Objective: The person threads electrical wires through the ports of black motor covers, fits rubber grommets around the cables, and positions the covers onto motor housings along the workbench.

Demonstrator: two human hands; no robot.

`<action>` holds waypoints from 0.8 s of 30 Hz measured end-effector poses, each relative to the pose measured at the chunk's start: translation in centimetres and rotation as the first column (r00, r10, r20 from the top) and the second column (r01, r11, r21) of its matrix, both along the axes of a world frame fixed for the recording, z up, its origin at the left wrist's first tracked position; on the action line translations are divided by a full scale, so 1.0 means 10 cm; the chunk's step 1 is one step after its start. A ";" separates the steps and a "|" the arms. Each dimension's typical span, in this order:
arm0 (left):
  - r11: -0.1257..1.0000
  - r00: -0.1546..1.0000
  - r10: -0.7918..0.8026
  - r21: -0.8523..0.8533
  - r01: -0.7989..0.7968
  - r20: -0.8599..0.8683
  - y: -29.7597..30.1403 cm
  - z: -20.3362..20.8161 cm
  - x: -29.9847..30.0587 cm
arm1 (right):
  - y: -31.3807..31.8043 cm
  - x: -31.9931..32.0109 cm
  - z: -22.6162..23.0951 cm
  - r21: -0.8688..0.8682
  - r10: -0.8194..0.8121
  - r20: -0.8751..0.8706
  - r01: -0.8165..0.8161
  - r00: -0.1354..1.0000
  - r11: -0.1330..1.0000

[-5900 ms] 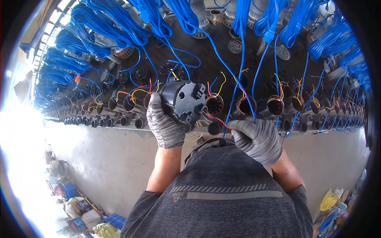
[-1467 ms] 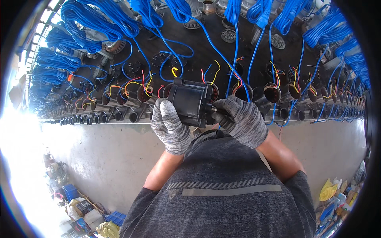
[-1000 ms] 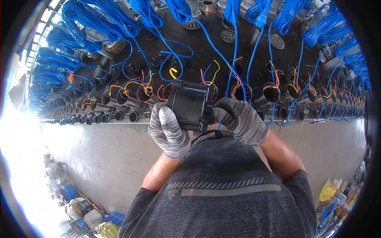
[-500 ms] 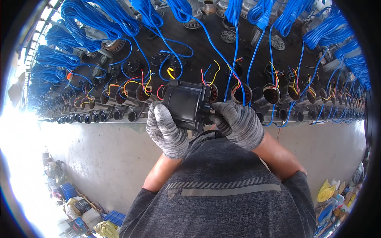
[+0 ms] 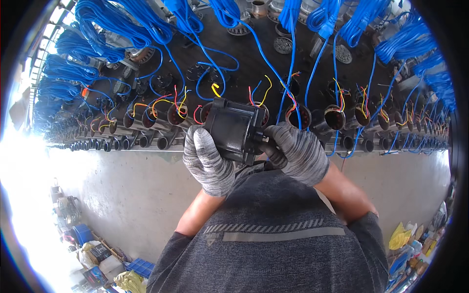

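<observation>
A black plastic box (image 5: 233,128) with raised corner posts is held up in front of my chest. My left hand (image 5: 209,161), in a grey knitted glove, grips its left side, thumb against the front face. At the box's right side my right hand (image 5: 299,154), gloved alike with dark fingertips, is closed on a small black fitting (image 5: 259,137) that sticks out from the wall. A bright spot shows at the fitting's end. The fingertips hide part of it. Behind the box, a metal tube (image 5: 296,118) has coloured wires coming out of its open end.
A long row of metal tubes (image 5: 334,118) with red, yellow and blue wires lines the dark bench (image 5: 254,53). Coiled blue cables (image 5: 115,24) stand along the back. Round dishes of small metal parts (image 5: 283,45) lie between. Boxes and bags (image 5: 100,259) lie on the floor lower left.
The box and both hands have shifted slightly to the right. A bright spot now shows at the fitting's end beside my right fingertips. Both hands keep their hold.
</observation>
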State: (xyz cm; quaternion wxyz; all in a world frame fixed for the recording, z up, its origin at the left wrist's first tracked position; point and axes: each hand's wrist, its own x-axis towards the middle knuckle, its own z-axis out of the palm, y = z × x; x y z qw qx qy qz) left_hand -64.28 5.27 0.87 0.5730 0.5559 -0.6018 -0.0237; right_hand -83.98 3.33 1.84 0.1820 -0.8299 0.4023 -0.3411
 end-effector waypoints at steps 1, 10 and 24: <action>0.999 0.997 0.006 0.033 -0.004 -0.081 0.01 -0.01 -0.01 | -0.03 -0.01 0.00 0.000 -0.002 0.000 0.002 1.000 1.000; 0.966 0.767 -0.120 0.106 0.237 -0.630 0.11 0.14 -0.09 | -0.11 0.04 -0.21 0.074 0.283 0.257 -0.311 0.924 0.947; 0.978 0.975 -0.202 0.078 0.195 0.091 0.11 0.01 0.09 | -0.13 -0.03 -0.21 0.665 0.105 0.389 -0.358 0.915 0.656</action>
